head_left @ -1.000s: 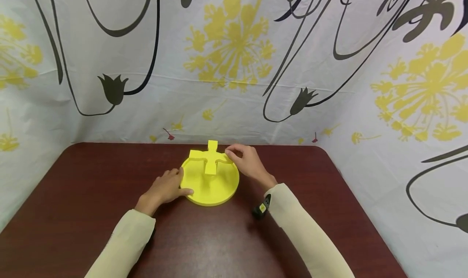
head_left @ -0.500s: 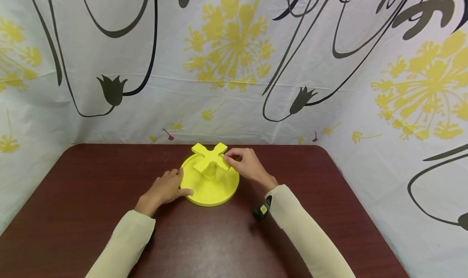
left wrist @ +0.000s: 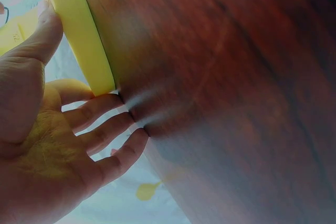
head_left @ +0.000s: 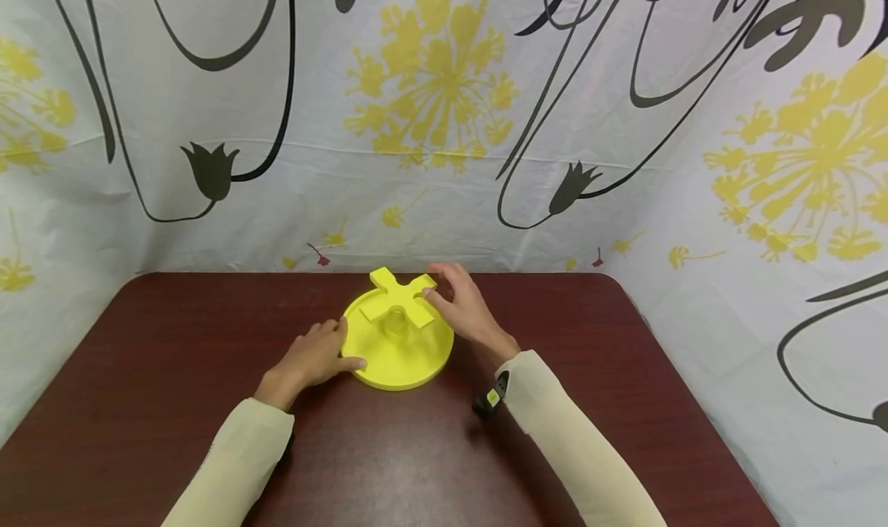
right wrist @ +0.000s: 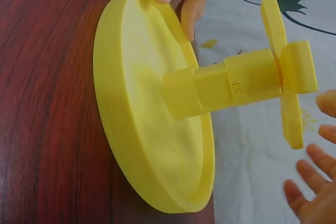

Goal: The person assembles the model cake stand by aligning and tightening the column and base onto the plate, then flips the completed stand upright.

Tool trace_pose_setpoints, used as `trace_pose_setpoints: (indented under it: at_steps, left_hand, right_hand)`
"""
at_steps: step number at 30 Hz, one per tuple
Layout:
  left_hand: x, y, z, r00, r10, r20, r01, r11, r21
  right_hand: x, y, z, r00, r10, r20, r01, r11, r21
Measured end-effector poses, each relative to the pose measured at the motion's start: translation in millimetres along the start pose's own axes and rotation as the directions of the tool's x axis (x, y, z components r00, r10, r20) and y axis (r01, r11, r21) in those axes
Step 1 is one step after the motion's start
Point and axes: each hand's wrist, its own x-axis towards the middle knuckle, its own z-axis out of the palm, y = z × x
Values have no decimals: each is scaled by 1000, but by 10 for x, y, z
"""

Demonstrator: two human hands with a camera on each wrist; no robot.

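A shallow round yellow dish lies on the table with a raised rim. From its middle rises a stepped yellow post marked with digits, topped by a yellow cross-shaped handle. My left hand pinches the dish's left rim, thumb over the edge and fingers along the outside wall; in the left wrist view those fingertips reach the tabletop. Beside the handle's right arm is my right hand, its fingers spread. The right wrist view shows this right hand holding nothing, with a gap between it and the handle.
A dark red-brown wooden table carries the dish near its back edge. Behind and beside it hangs a white cloth with yellow and grey flower prints. A dark band sits on the right wrist.
The cross-shaped handle has turned, its arms now pointing diagonally. My right fingers, earlier bent at its right arm, have spread away from it. The left hand and dish stay put.
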Motion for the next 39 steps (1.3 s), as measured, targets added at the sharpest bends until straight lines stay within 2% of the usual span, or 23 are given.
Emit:
trace_pose_setpoints:
  at_steps: [3, 6, 11, 16, 20, 27, 35, 37, 39]
  left_hand:
    - [-3, 0, 4, 1000, -1, 4, 1, 1000, -2]
    - [-3, -6, 7, 1000, 2, 3, -2, 1000, 0]
    - [-2, -13, 5, 1000, 7, -2, -7, 1000, 9]
    - [-3, -13, 10, 1000, 4, -1, -4, 1000, 8]
    - [0, -8, 10, 1000, 6, 3, -6, 1000, 2]
    - [12, -17, 11, 1000, 10, 3, -10, 1000, 7]
    - [30, -38, 23, 1000, 11, 4, -11, 1000, 7]
    - [32, -35, 15, 1000, 12, 2, -12, 1000, 6]
    - [33, -32, 6, 1000, 12, 2, -12, 1000, 6]
  right_hand:
    - [-8, -17, 4, 993, 69, 94, -74, 996, 51]
    - [-23, -37, -3, 984, 107, 141, -120, 989, 90]
    - [-28, -35, -7, 989, 112, 101, -119, 990, 70]
    - [-37, -28, 3, 986, 148, 76, -151, 988, 36]
    - [-47, -33, 6, 987, 138, 84, -142, 989, 36]
    - [-54, -74, 8, 986, 105, 131, -118, 988, 97]
    - [-48, -111, 38, 985, 86, 148, -98, 992, 76]
    - [-40, -116, 40, 988, 88, 125, -98, 993, 72]
    - [-31, -114, 38, 994, 95, 61, -100, 992, 73]
